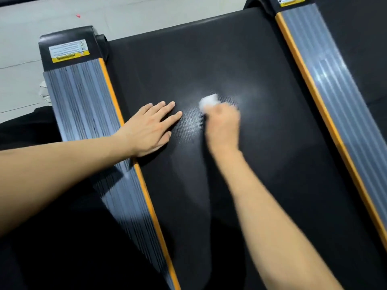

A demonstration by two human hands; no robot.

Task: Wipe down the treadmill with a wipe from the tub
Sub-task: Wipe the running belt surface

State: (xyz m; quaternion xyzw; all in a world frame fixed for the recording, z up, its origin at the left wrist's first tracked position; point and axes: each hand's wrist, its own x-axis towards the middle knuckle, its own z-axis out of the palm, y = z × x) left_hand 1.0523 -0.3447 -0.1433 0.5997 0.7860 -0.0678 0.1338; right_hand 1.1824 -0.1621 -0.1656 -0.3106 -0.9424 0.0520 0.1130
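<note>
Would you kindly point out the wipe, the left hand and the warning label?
wipe (208, 100), head view, its white bunched top.
left hand (149, 127), head view, its back.
warning label (69, 50), head view, its middle.

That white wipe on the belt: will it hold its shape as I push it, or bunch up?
The wipe is probably floppy: it shows as a crumpled wad in the right hand. Likely light. It may drag on the textured belt.

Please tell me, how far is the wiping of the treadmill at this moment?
Done: a wipe is out and in use. In hand: the right hand grips it against the middle of the black belt, blurred; the left hand rests flat beside it. Left: judging by its sheen, only that patch looks wiped; the ribbed side rails look untouched.
</note>
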